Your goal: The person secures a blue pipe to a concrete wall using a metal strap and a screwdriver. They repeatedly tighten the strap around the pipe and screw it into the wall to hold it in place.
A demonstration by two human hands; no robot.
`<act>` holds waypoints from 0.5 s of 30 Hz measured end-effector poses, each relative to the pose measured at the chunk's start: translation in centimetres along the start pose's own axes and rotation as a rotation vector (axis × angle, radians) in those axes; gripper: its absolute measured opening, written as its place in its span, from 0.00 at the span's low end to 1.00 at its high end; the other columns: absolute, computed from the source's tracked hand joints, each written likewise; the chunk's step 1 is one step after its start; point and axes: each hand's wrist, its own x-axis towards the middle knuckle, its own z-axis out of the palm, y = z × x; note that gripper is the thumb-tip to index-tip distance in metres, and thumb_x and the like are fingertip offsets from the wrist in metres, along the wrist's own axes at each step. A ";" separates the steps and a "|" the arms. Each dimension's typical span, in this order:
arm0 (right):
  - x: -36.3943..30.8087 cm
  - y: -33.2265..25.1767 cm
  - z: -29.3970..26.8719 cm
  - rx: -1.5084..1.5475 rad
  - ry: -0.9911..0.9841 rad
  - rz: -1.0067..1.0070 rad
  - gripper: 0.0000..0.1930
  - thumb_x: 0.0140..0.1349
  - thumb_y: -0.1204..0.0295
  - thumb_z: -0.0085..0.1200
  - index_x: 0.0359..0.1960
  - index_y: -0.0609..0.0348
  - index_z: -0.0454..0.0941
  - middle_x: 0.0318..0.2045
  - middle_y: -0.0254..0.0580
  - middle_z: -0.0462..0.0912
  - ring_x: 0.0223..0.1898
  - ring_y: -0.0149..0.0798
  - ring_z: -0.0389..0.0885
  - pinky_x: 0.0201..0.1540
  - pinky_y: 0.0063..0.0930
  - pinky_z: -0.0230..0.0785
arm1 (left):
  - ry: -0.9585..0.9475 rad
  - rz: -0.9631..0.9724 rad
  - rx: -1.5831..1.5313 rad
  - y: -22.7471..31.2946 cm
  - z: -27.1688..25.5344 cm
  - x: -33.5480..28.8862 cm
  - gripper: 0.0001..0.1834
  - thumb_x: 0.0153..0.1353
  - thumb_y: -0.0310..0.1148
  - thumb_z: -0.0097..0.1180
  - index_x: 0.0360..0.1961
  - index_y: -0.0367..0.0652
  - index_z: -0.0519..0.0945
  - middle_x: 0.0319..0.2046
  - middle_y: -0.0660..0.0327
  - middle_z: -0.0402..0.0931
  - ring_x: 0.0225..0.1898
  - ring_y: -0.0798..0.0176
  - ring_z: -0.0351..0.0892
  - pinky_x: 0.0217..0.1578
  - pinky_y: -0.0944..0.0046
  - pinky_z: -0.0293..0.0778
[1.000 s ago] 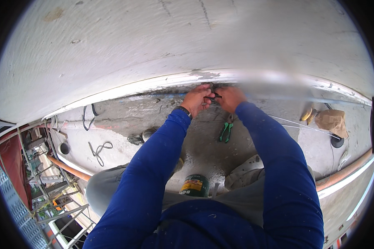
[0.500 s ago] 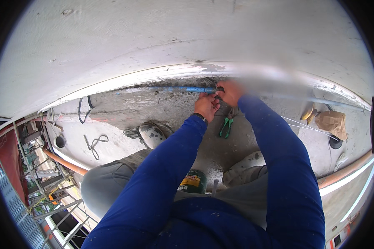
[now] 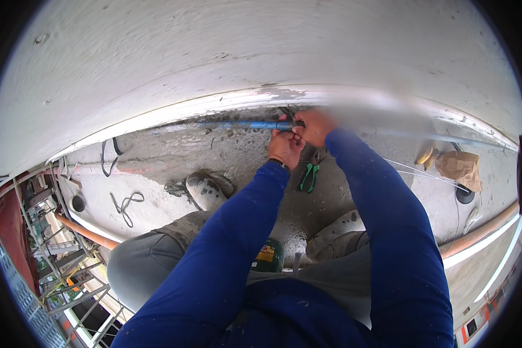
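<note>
A blue pipe (image 3: 255,124) runs along the foot of the wall, with a dark band (image 3: 297,123) around it where both my hands meet. My left hand (image 3: 285,148) is closed at the pipe from below, its thumb and fingers pinching around it beside the band. From the right, my right hand (image 3: 318,127) has its fingers curled against the dark band; what exactly they grip is partly hidden. Just below the hands, pliers with green handles (image 3: 309,177) lie on the wet grey floor, handles toward me.
Black strips (image 3: 107,156) and a looped cord (image 3: 126,209) lie at left, near a round hole (image 3: 78,202). At right are a brown paper bag (image 3: 459,168), yellow-cuffed gloves or peels (image 3: 426,156) and white rods (image 3: 414,171). A green bucket (image 3: 268,257) stands between my legs. Scaffolding (image 3: 58,255) drops away lower left.
The view has shifted slightly. My right hand has turned a little at the dark band, and my left fingers now reach higher around the pipe. The pliers stay on the floor.
</note>
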 end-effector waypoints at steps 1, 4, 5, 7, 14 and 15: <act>-0.3 -0.6 -0.7 0.007 -0.012 0.001 0.19 0.67 0.54 0.64 0.55 0.45 0.88 0.47 0.52 0.90 0.53 0.59 0.87 0.57 0.55 0.80 | -0.024 -0.027 0.001 0.0 -0.3 0.1 0.23 0.70 0.20 0.46 0.59 0.62 0.73 0.38 0.67 0.78 0.36 0.65 0.75 0.41 0.55 0.75; -0.5 -1.3 -1.1 0.044 -0.005 -0.032 0.20 0.66 0.55 0.64 0.57 0.45 0.87 0.46 0.51 0.90 0.52 0.58 0.87 0.57 0.55 0.80 | -0.065 -0.104 0.038 0.4 -0.9 1.5 0.17 0.73 0.22 0.47 0.55 0.58 0.76 0.38 0.66 0.78 0.36 0.65 0.75 0.41 0.54 0.76; -0.6 -1.3 -1.2 0.059 0.003 -0.051 0.20 0.66 0.55 0.64 0.57 0.45 0.86 0.46 0.51 0.90 0.52 0.58 0.87 0.57 0.55 0.80 | -0.070 -0.134 0.069 0.4 -1.0 1.8 0.14 0.74 0.23 0.48 0.53 0.56 0.76 0.38 0.65 0.78 0.36 0.65 0.76 0.41 0.54 0.77; -0.5 -1.8 -1.3 -0.029 -0.006 -0.033 0.20 0.67 0.56 0.64 0.58 0.45 0.85 0.47 0.51 0.90 0.53 0.59 0.87 0.57 0.56 0.79 | -0.042 -0.184 0.206 0.9 -1.6 2.2 0.08 0.77 0.28 0.49 0.50 0.53 0.77 0.38 0.65 0.78 0.36 0.66 0.76 0.40 0.54 0.77; -1.1 0.2 0.2 -0.036 0.024 -0.087 0.19 0.67 0.61 0.62 0.58 0.48 0.84 0.52 0.52 0.88 0.56 0.60 0.85 0.59 0.55 0.78 | 0.056 -0.162 0.773 0.4 1.1 -1.7 0.14 0.79 0.46 0.54 0.38 0.50 0.79 0.30 0.68 0.76 0.29 0.70 0.74 0.31 0.63 0.72; -1.1 0.0 0.3 -0.027 0.030 -0.112 0.20 0.66 0.62 0.62 0.58 0.48 0.84 0.52 0.52 0.88 0.56 0.60 0.85 0.59 0.55 0.78 | 0.025 -0.117 0.799 0.6 0.7 -1.7 0.15 0.79 0.46 0.55 0.37 0.50 0.79 0.29 0.69 0.75 0.27 0.71 0.73 0.29 0.64 0.70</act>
